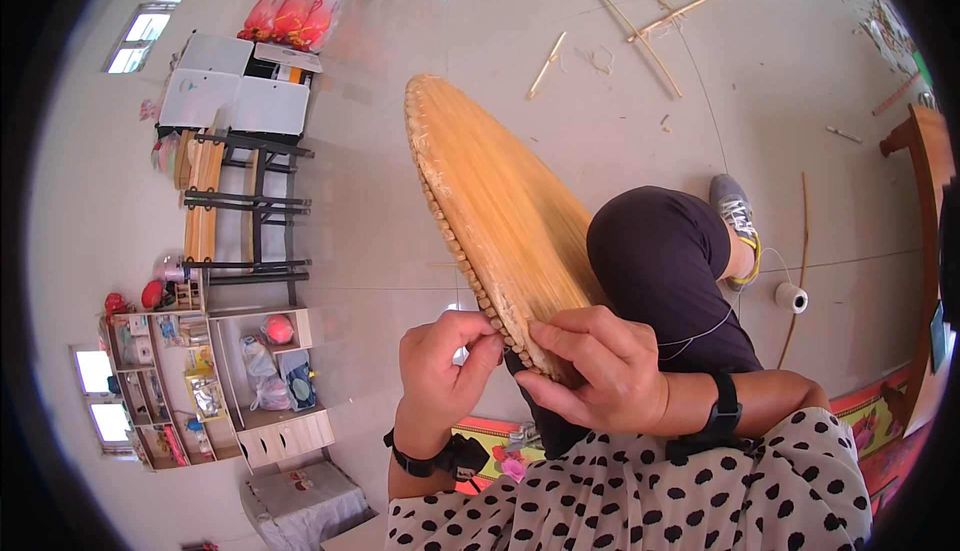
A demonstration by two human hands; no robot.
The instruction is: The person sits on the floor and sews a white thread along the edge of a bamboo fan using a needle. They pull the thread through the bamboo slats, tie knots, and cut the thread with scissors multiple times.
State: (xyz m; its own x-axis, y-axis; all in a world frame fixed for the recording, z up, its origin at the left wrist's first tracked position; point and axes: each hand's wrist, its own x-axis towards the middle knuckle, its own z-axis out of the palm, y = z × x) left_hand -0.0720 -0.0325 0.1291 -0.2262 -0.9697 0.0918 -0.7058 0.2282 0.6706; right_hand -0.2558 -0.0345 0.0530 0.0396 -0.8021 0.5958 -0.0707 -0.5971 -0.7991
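A large straw-coloured woven piece [490,181], long and narrowing at its far end, leans against my right knee. Thick, knotted-looking bumps line its left edge. My right hand [600,366] grips the near end of that edge, thumb below and fingers on top. Beside it, my left hand [450,371] is closed in a pinch at the edge; what lies between its fingertips is too small to tell. A pale thread [700,336] crosses my dark-trousered thigh. The underside of the piece is hidden.
On the floor to the right stand a white thread spool [791,298] and a long thin cane [804,241]. Cut strips [660,31] lie farther off. A wooden table [925,151] is at the right; shelves [200,381] and a folded black-framed rack [255,201] line the left.
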